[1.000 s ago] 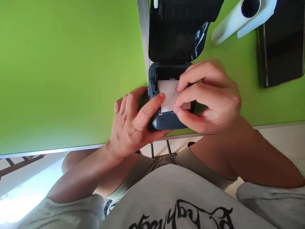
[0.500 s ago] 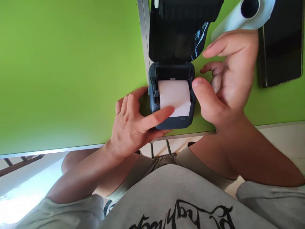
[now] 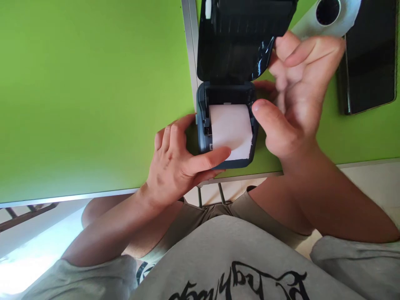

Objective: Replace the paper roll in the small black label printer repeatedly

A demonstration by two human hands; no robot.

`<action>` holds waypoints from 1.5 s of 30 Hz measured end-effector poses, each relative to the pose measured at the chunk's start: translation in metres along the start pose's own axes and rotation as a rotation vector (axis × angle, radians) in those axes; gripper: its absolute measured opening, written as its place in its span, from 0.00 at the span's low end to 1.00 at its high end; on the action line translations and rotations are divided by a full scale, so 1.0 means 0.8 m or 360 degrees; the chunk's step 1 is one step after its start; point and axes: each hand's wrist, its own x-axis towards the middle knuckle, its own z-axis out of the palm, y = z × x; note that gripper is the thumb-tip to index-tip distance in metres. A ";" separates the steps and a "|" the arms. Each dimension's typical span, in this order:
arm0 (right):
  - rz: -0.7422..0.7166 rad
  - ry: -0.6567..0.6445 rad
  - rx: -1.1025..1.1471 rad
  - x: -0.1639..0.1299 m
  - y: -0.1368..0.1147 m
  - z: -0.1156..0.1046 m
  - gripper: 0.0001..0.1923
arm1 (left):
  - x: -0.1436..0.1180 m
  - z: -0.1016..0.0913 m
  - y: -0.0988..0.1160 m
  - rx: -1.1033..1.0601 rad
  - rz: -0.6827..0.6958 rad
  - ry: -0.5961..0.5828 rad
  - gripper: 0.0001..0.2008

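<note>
I have the printer (image 3: 201,100) on the counter (image 3: 93,104), my left hand (image 3: 171,158) around its left front corner: the fingers are clamped on it, one over the paper (image 3: 231,125), the thumb at the front, presumably so the body doesn't slide and the loose end lies flat. The paper sits in the printer's well and runs over its front. The lid (image 3: 231,50) stands raised at the printer's back, leaving the well bare. My right hand (image 3: 304,89) is to the printer's right, thumb apart from the fingers, which reach the lid's edge, perhaps to steady it; whether they grip I cannot tell. Beyond, right of the printer, are a roll (image 3: 308,27) and a tablet (image 3: 370,62), apparently set aside for elbow room.
</note>
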 end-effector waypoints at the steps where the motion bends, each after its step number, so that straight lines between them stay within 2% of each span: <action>1: -0.0094 0.0102 0.0111 0.001 0.004 0.001 0.22 | 0.000 0.000 0.000 0.0011 -0.0002 -0.0007 0.28; 4: -0.0197 0.0342 0.0342 0.005 0.010 0.006 0.20 | -0.001 0.001 0.001 0.0033 -0.0014 -0.0004 0.30; 7: -0.0236 0.0505 0.0286 0.008 0.008 0.010 0.17 | -0.001 0.003 0.000 0.0031 0.0000 0.0016 0.31; 9: -0.0231 0.0541 0.0304 0.008 0.003 0.010 0.15 | 0.000 0.004 -0.001 0.0019 0.0010 0.0019 0.30; 11: -0.0163 0.0476 0.0349 0.004 -0.002 0.008 0.14 | 0.000 0.004 -0.003 -0.0002 0.0019 0.0030 0.28; 15: -0.0004 0.0154 0.0234 -0.005 -0.009 -0.001 0.16 | 0.000 0.002 -0.003 -0.0048 0.0019 0.0044 0.28; 20: -0.0004 -0.0101 0.0116 -0.006 -0.009 -0.007 0.19 | 0.001 0.004 -0.002 -0.0047 0.0032 0.0081 0.28; 22: -0.0030 -0.0168 0.0143 -0.005 -0.009 -0.009 0.20 | 0.001 0.006 -0.002 -0.0034 0.0055 0.0139 0.31; 27: -0.0039 -0.0474 0.0121 0.001 -0.014 -0.025 0.24 | 0.003 0.012 -0.001 0.0109 -0.0020 0.0171 0.46; 33: 0.0043 -0.0740 0.0039 0.016 -0.023 -0.041 0.25 | 0.006 0.011 0.002 0.0151 -0.0005 0.0181 0.46; 37: 0.0119 -0.0817 0.0054 0.021 -0.027 -0.043 0.24 | 0.010 0.006 0.003 0.0170 0.0060 0.0151 0.44; 41: 0.0085 -0.0807 0.0087 0.022 -0.025 -0.041 0.23 | 0.011 0.004 0.004 0.0196 0.0085 0.0190 0.44; 45: 0.0092 -0.0776 0.0069 0.025 -0.027 -0.041 0.22 | 0.010 0.006 0.005 0.0217 0.0046 0.0131 0.43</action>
